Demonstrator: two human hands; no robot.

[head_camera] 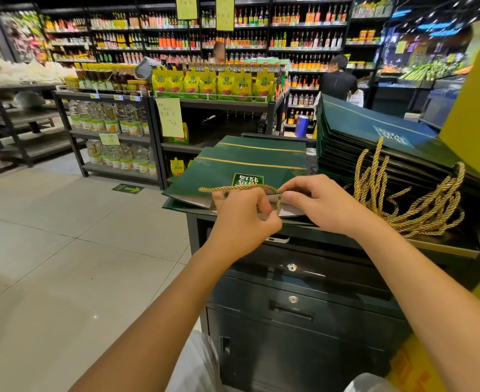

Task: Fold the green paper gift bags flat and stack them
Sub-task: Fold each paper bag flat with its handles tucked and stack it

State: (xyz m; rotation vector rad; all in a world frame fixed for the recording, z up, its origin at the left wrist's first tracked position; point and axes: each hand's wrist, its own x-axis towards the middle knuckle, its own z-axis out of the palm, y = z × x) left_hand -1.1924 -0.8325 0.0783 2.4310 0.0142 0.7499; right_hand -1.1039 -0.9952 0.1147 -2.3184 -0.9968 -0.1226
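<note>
Supermarket shelves (233,38) of bottles fill the top of the frame, above a rack of yellow pouches (210,83) that seem to read 黄豆酱. Handwritten yellow notes (169,117) hang there, too small to read. On the pale tiled floor (63,236) at centre left is a green sticker (127,189) with a yellow arrow.

A black cabinet (303,321) with two locks stands at lower centre. On its top, mid-frame, the green bag (221,171) lies flat, its white logo (248,179) upside down and unreadable. My left hand (244,219) pinches its gold cord (238,189). My right hand (317,205) pinches the bag's near edge beside the cord. At right sits the stack (360,131) of folded bags, with its cords (419,205) tangled in front.
</note>
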